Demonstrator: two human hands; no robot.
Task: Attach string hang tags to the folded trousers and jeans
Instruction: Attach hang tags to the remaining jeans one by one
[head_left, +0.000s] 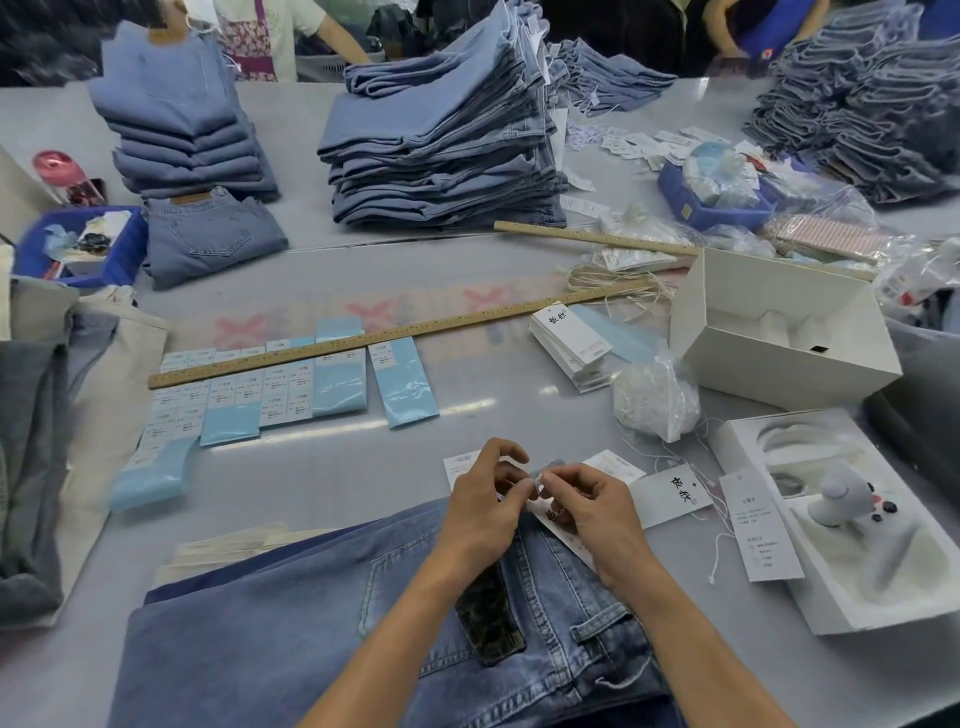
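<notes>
Grey table (322, 478): jeans (291, 623) waistband pointing right; both hands' fingers pinching hang tag (563, 530) string.

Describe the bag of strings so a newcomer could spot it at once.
Start at the open white box on the table's right side. Just in front of its near-left corner sits the clear plastic bag stuffed with white strings. Unlike the flat tag stack beside it, it is lumpy and see-through.
</notes>
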